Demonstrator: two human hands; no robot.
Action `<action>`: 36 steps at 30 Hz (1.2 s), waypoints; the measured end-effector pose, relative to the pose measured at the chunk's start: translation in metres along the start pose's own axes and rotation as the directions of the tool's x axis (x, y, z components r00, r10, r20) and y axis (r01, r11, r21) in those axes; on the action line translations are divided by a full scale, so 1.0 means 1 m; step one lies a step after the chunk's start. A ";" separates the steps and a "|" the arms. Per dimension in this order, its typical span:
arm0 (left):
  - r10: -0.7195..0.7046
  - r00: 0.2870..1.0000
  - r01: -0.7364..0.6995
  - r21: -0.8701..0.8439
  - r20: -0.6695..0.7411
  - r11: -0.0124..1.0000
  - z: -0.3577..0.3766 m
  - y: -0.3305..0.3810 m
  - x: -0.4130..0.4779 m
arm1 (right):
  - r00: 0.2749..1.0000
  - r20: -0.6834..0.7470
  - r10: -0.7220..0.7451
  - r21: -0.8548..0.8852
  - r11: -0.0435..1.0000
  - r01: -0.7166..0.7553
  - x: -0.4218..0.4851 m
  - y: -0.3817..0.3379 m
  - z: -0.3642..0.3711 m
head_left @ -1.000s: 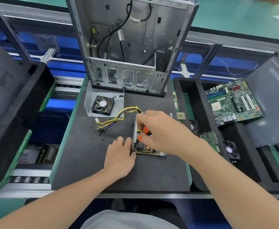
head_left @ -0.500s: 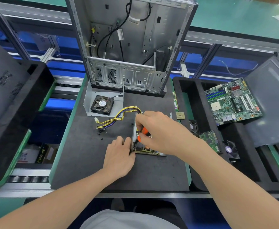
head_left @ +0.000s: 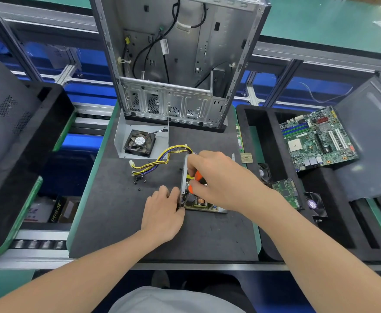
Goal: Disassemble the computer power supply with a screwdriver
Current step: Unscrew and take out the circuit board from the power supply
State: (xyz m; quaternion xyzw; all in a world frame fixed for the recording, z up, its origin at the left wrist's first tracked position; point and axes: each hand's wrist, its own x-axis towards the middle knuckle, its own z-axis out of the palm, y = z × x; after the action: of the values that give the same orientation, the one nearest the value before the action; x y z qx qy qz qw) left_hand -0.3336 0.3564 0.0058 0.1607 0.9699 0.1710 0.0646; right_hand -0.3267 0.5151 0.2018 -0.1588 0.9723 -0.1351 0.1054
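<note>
The power supply [head_left: 198, 204] is lying open on the dark mat [head_left: 122, 213], just in front of the tall computer case [head_left: 178, 64]. The right hand [head_left: 221, 177] is curling around an orange screwdriver [head_left: 198, 176], holding it over the power supply. The left hand [head_left: 162, 213] is gripping its left wall. Yellow wires [head_left: 162, 159] are trailing from it toward the case.

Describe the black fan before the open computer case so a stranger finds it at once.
Start at the open computer case standing at the far end of the dark mat. Before its left corner lies a grey metal plate, and the fan rests on it. Unlike the purple-labelled fan in the right tray, this one has a white label.
</note>
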 end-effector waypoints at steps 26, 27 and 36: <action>0.001 1.000 -0.001 0.002 0.004 1.000 -0.003 0.002 -0.002 | 0.999 0.032 -0.014 -0.278 0.960 0.022 0.019 -0.007 -0.003; -0.003 1.000 0.003 0.006 0.004 1.000 -0.002 0.002 -0.002 | 0.998 0.055 -0.023 -0.262 0.964 0.037 0.020 -0.007 -0.003; 0.000 1.000 0.000 0.032 0.005 0.999 -0.002 0.002 -0.002 | 0.939 0.218 -0.265 -0.113 0.949 0.294 0.022 0.000 -0.018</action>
State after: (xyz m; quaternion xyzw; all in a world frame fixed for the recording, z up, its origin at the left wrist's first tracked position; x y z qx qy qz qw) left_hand -0.3319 0.3567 0.0082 0.1621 0.9723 0.1553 0.0644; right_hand -0.3520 0.5121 0.2146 -0.3155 0.9314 -0.0616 0.1708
